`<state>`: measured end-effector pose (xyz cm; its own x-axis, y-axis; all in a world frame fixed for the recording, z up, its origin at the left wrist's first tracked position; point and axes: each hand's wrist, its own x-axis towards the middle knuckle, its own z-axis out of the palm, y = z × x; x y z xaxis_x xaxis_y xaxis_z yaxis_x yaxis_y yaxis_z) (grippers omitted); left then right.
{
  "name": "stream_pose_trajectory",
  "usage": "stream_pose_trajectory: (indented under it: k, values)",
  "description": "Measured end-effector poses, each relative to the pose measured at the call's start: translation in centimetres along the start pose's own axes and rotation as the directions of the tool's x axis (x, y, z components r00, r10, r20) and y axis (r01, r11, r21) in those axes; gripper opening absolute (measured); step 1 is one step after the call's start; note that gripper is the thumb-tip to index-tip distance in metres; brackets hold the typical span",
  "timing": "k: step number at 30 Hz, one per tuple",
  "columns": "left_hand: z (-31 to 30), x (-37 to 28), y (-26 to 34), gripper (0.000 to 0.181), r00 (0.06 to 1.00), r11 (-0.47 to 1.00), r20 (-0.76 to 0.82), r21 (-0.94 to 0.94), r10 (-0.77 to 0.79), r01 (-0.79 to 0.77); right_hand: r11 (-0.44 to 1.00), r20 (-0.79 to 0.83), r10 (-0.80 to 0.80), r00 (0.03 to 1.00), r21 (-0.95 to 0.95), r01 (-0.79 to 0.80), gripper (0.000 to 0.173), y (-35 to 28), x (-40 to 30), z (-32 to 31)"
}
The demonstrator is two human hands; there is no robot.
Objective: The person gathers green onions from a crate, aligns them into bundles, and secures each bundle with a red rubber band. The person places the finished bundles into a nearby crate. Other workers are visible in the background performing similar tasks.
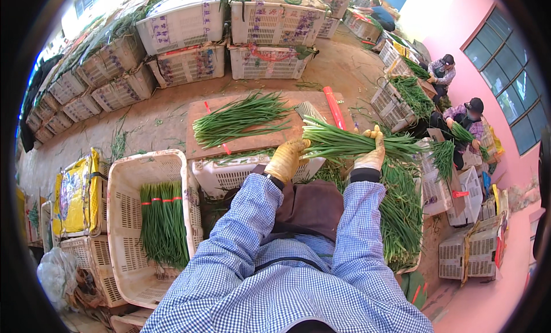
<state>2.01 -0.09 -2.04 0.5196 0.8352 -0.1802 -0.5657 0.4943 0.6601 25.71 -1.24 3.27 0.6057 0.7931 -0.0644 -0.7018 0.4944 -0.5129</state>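
Both my hands wear stained yellowish gloves and hold a loose bunch of green chives (340,139) above a low wooden board. My left hand (287,160) grips near the pale stem ends. My right hand (372,148) is around the leafy part, the leaf tips trailing to the right. On the board (196,113) lies a larger pile of chives (243,120), across a red strip (226,148) whose ends show on both sides. Beside the pile are a ridged flat piece (310,111) and a bundle of red strips (334,109).
At my left, a white plastic crate (125,229) holds several red-banded chive bundles (162,223). Loose chives (400,212) fill a crate at my right. Stacked crates (275,25) stand beyond the board. Two people (471,115) (443,72) sit along the pink wall, handling greens.
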Motion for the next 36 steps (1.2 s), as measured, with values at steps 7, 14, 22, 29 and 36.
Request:
stream_pose_trajectory:
  k: [7, 14, 22, 29, 36]
  values:
    - [0.7, 0.3, 0.0, 0.022, 0.998, 0.994, -0.057, 0.106, 0.031, -0.025, 1.000, 0.087, -0.025, 0.996, -0.012, 0.026, 0.021, 0.3, -1.0, 0.3]
    - [1.9, -0.7, 0.5, 0.021, 0.983, 0.951, -0.027, 0.258, 0.184, -0.171, 0.999, 0.087, -0.015, 0.996, -0.037, 0.018, 0.026, 0.0, -1.1, 0.5]
    - [-1.8, -1.4, 1.1, 0.018, 0.931, 0.785, -0.034, 0.549, 0.363, -0.286, 0.998, 0.162, -0.040, 0.986, -0.037, 0.046, 0.025, -1.1, -1.2, 2.3]
    - [-8.7, -1.5, 0.9, 0.021, 0.809, 0.611, -0.318, 0.789, 0.495, -0.064, 0.993, 0.174, -0.121, 0.977, 0.023, 0.118, 0.025, -3.8, 0.1, 2.2]
    - [-0.4, -4.2, 1.8, 0.033, 0.908, 0.814, -0.025, 0.452, 0.419, -0.364, 0.995, 0.154, -0.102, 0.983, 0.022, 0.099, 0.025, -3.8, -1.1, 1.4]
